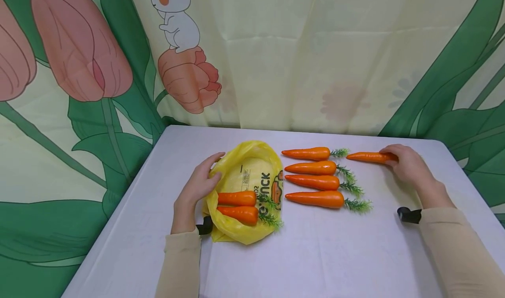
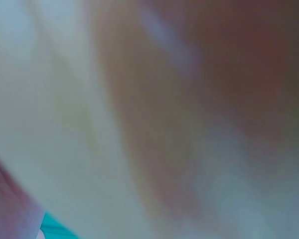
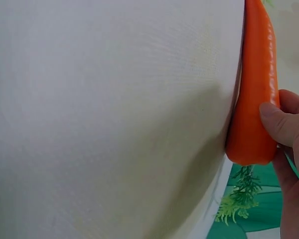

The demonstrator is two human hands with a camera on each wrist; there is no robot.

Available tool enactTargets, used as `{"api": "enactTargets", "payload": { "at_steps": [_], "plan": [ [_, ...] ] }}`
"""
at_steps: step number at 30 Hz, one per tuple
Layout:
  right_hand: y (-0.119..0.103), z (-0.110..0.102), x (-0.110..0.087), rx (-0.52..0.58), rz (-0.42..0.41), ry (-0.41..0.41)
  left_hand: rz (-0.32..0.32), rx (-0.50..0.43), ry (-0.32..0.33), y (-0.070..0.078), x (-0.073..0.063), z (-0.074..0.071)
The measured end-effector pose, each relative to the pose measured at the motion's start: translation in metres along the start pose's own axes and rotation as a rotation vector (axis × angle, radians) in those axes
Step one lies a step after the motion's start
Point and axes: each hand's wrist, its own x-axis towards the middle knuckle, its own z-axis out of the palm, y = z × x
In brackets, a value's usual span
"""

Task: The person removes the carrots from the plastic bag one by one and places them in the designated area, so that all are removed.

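A yellow plastic bag (image 1: 246, 237) lies on the table with its mouth spread wide and dark print on its inner face. Two orange carrots (image 1: 238, 215) with green tops lie inside it. My left hand (image 1: 200, 180) holds the bag's left rim; blurred yellowish plastic (image 2: 74, 99) fills most of the left wrist view. At the far right, my right hand (image 1: 408, 164) grips another carrot (image 1: 367, 157) near its thick end. The right wrist view shows the thumb on that carrot's side (image 3: 256, 114), its leafy top hanging below.
Several carrots (image 1: 315, 198) lie in a column between the bag and my right hand, tips pointing left and leaves right. A pale cloth covers the table (image 1: 315, 263). Behind stands a curtain (image 1: 272, 70) printed with tulips and a rabbit.
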Motion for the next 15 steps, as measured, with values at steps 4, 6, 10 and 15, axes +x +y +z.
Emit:
{"api": "enactTargets", "payload": {
  "at_steps": [4,6,10,15],
  "plan": [
    [0.0012,0.0001,0.0012,0.008,0.016,-0.006,-0.011,-0.001,0.000,0.0003,0.0000,0.0001],
    [0.0013,0.0005,0.0014,0.007,0.011,-0.002,-0.017,0.000,0.000,0.0002,0.0002,0.0003],
    [0.0022,0.0013,0.0005,0.000,-0.012,0.008,-0.017,0.003,-0.001,0.0006,0.0003,0.0006],
    [0.0020,0.0022,-0.0020,0.006,-0.038,0.019,-0.018,0.008,0.000,0.0000,0.0005,0.0009]
  ]
}}
